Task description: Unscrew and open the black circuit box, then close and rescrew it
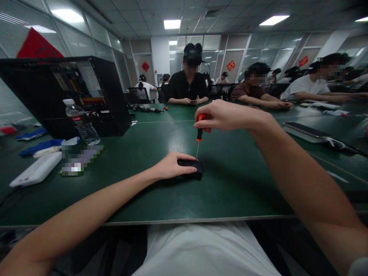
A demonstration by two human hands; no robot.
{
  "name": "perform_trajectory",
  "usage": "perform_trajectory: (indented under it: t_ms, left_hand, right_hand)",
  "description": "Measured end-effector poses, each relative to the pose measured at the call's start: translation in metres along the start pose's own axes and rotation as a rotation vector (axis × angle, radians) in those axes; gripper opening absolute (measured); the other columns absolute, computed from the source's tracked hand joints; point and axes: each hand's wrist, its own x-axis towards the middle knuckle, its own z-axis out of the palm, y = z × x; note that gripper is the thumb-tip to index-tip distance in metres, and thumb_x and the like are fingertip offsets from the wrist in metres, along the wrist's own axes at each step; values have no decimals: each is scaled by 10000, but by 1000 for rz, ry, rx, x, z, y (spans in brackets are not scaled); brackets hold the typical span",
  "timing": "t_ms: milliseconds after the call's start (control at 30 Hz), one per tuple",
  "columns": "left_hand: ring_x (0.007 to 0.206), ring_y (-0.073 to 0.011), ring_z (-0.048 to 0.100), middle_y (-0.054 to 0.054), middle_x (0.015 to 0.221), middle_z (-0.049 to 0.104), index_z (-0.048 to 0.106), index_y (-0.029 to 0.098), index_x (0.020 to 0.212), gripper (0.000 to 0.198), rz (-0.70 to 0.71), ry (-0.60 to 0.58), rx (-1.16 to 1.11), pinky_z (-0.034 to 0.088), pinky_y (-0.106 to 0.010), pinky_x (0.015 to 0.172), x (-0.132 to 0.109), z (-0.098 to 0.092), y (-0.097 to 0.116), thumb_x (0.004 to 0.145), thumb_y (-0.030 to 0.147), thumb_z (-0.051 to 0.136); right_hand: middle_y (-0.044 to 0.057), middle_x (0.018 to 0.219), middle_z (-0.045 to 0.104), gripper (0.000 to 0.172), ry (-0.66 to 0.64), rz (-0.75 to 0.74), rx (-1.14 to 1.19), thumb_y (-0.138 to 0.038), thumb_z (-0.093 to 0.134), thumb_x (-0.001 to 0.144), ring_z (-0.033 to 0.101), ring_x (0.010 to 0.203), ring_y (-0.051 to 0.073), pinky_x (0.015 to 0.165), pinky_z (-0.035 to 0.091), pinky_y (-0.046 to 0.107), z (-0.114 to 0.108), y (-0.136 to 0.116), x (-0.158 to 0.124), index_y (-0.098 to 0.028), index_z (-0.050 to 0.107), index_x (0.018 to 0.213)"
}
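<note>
A small black block-shaped part point(198, 168) lies on the green tabletop in front of me, its exact kind too dark to make out. My left hand point(174, 165) grips it from the left, with the thumb along its near side and the fingers over the far side. Above it, my right hand point(209, 116) is closed around the orange and black handle of a screwdriver point(199, 132). The screwdriver stands nearly upright, and its thin shaft reaches down to the top of the black part beside my left fingertips.
A black open computer case point(110, 96) stands at the left, with a water bottle point(83, 124) before it. Nearer lie a white power strip-like box point(37, 168) and a blurred phone-like object point(80, 161). A dark-topped device point(310, 132) rests at right. People sit across the table point(155, 145).
</note>
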Motion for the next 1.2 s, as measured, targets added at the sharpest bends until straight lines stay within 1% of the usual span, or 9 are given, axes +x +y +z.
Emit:
perform_trajectory:
  t_ms: [333, 467, 567, 700, 833, 900, 1033, 1133, 1200]
  left_hand:
    - [1091, -283, 693, -85, 1176, 762, 725, 146, 1257, 509, -4, 12, -2, 507, -346, 955, -1, -1, 0, 830, 423, 748]
    - [1055, -279, 701, -83, 1144, 768, 729, 139, 1236, 499, 4, 26, 10, 514, -352, 942, 0, 2, -1, 832, 431, 741]
    - [1064, -266, 695, -86, 1168, 754, 713, 145, 1232, 497, 55, 102, 14, 501, -358, 981, 3, 9, -6, 831, 437, 747]
    - [1119, -255, 671, -86, 1168, 730, 580, 161, 1369, 661, 107, 238, 9, 471, -382, 1047, 6, 18, -12, 792, 400, 794]
    - [1106, -255, 662, -93, 1164, 707, 554, 158, 1368, 647, 81, 230, 25, 476, -404, 1034, 5, 18, -11, 808, 396, 776]
    - [1111, -258, 655, -96, 1176, 696, 555, 158, 1357, 625, 79, 219, 36, 479, -406, 1028, 4, 16, -10, 819, 399, 764]
    - [1116, -263, 649, -98, 1193, 686, 556, 161, 1351, 618, 92, 209, 61, 481, -410, 1022, 3, 14, -10, 825, 415, 757]
    - [1129, -266, 648, -98, 1196, 689, 559, 169, 1350, 616, 94, 212, 68, 483, -410, 1022, 2, 13, -12, 825, 426, 752]
    - [1135, -267, 649, -97, 1197, 693, 563, 174, 1346, 611, 93, 216, 69, 484, -408, 1026, 1, 12, -14, 825, 432, 750]
  right_hand:
    - [33, 671, 668, 373, -6, 37, -40, -496, 557, 957, 599, 592, 139, 585, 387, 261, 3, 7, 4, -141, 668, 933]
    - [49, 839, 718, 237, -64, -57, 7, -365, 594, 913, 625, 700, 147, 619, 414, 255, -2, -3, -5, -159, 687, 983]
    - [40, 944, 737, 162, -160, -175, 82, -280, 622, 856, 649, 806, 160, 679, 454, 255, -6, -14, -9, -177, 710, 944]
    - [32, 873, 743, 213, -126, -192, 34, -304, 587, 901, 645, 743, 149, 659, 454, 258, -6, -24, -2, -173, 752, 937]
    - [46, 1098, 740, 330, -97, -239, -14, -156, 610, 821, 663, 872, 153, 733, 471, 245, -2, -23, 7, -180, 735, 1125]
    - [53, 1138, 726, 357, -104, -236, -39, -192, 658, 802, 661, 906, 167, 747, 476, 251, -2, -19, 9, -185, 723, 1153]
    - [64, 1014, 742, 281, -115, -147, -64, -269, 597, 883, 665, 835, 169, 716, 481, 268, -4, -14, 7, -155, 733, 1100]
    - [61, 1138, 724, 377, -132, -179, -40, -247, 647, 833, 666, 929, 178, 767, 491, 265, -7, -15, 4, -180, 703, 1199]
    - [59, 1128, 727, 398, -157, -173, -28, -312, 677, 830, 667, 927, 185, 762, 491, 267, -8, -17, 2, -191, 698, 1208]
